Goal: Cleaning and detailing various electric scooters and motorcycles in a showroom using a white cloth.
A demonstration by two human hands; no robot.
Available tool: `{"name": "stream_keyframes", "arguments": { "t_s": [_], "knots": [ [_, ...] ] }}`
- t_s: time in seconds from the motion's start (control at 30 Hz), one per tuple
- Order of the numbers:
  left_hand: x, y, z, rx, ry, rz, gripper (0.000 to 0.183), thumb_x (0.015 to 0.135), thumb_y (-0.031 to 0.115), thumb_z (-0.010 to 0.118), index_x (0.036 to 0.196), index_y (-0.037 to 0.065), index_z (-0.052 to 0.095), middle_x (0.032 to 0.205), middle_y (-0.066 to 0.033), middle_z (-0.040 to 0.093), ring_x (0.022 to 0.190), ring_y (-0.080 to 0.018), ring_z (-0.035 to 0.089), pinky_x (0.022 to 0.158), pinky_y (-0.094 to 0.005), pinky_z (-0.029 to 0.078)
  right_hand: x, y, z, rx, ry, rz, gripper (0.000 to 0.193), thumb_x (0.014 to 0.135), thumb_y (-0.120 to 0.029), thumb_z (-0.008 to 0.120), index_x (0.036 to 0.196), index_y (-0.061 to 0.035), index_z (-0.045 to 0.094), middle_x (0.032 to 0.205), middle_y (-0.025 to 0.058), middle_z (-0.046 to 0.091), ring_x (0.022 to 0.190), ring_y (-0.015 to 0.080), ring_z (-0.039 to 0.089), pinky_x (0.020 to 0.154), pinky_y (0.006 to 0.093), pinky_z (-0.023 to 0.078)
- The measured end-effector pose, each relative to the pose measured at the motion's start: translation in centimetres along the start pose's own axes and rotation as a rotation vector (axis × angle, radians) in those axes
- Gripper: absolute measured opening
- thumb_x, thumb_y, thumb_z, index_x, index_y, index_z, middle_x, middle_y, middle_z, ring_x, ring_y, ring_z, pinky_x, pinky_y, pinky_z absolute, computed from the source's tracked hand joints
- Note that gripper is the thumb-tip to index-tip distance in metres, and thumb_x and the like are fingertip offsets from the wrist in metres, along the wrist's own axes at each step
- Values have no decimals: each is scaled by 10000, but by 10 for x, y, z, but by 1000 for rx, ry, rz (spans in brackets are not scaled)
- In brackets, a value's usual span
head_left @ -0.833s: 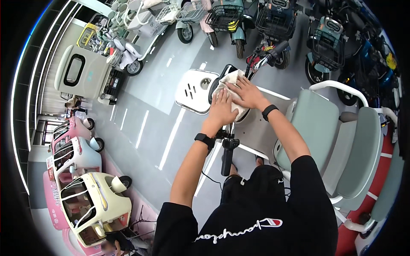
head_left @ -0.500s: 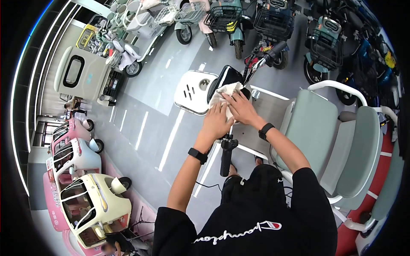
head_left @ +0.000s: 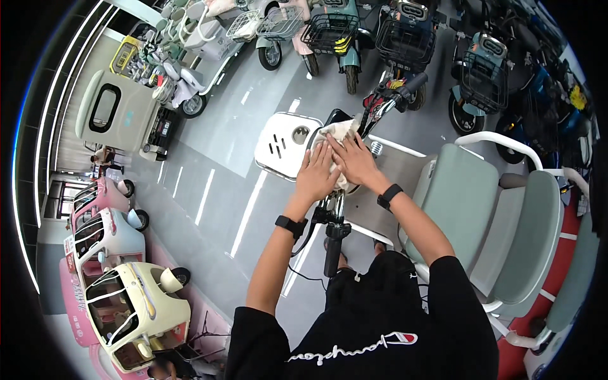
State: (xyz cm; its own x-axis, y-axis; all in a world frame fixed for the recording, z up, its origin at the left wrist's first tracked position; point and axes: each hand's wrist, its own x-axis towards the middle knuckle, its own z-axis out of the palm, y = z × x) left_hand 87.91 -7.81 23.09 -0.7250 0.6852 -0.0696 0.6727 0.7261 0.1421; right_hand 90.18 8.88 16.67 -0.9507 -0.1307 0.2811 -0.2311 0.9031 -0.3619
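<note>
Both hands lie on a cream cloth [head_left: 341,129] spread over the black panel [head_left: 338,116] at the middle of a vehicle's handlebar. My left hand [head_left: 318,172] rests flat on the cloth's near left side, fingers stretched out. Beside it, my right hand [head_left: 356,162] presses the cloth with its fingers extended. Most of the panel is hidden under the cloth and hands; its far corner shows. A black handlebar grip [head_left: 335,252] points toward me, below my left hand. The other grip [head_left: 408,90] extends away to the far right.
A white front tray [head_left: 280,149] with a round hole sits left of the handlebar. To the right are the green seat [head_left: 459,206] and white armrest [head_left: 506,140]. Basket-fitted scooters [head_left: 329,35] line the far side; small cabin vehicles [head_left: 136,310] stand at left.
My hands and the cloth have shifted over the panel, so less of its black surface shows. The handlebar and surroundings appear slightly shifted in view.
</note>
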Motion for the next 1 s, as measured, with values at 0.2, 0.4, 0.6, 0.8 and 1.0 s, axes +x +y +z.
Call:
{"name": "stream_keyframes", "arguments": {
  "t_s": [0.2, 0.4, 0.6, 0.8, 1.0],
  "knots": [
    [32, -3, 2, 31, 75, -5, 703, 997, 427, 413, 1517, -34, 310, 1590, -200, 305, 1503, -313, 231, 1229, -444, 149, 23, 10, -1, -68, 55, 48, 640, 1012, -317, 429, 1587, -142, 209, 1316, 225, 551, 1346, 372, 446, 1189, 504, 213],
    [-7, 12, 5, 3, 50, 34, 680, 1002, 401, 409, 1490, -67, 338, 1551, -242, 352, 1475, -336, 293, 1221, -447, 184, -18, -7, 4, 184, -80, 57, 606, 1034, -314, 395, 1574, -97, 228, 1368, 244, 515, 1343, 398, 440, 1193, 499, 210],
    [-52, 15, -5, -233, 10, -57, 614, 1023, 371, 367, 1439, -78, 418, 1499, -244, 430, 1435, -333, 370, 1203, -462, 230, -34, -45, -26, 413, -382, 139, 603, 1061, -391, 281, 1585, -108, 187, 1515, 328, 326, 1434, 471, 284, 1221, 481, 172],
    [-30, -1, 2, -2, 79, 68, 631, 951, 348, 447, 1429, -64, 443, 1505, -186, 452, 1441, -269, 374, 1214, -461, 209, -19, -18, 1, 404, -296, 96, 648, 1045, -418, 298, 1599, -133, 117, 1481, 375, 342, 1417, 506, 296, 1216, 498, 171],
    [33, 1, -17, 68, -112, 26, 690, 934, 380, 465, 1519, 32, 348, 1604, -124, 314, 1501, -246, 254, 1236, -452, 136, 19, 22, -2, 496, -207, 169, 593, 1066, -378, 258, 1604, -169, 121, 1460, 373, 337, 1406, 538, 254, 1213, 503, 154]
  ]
}}
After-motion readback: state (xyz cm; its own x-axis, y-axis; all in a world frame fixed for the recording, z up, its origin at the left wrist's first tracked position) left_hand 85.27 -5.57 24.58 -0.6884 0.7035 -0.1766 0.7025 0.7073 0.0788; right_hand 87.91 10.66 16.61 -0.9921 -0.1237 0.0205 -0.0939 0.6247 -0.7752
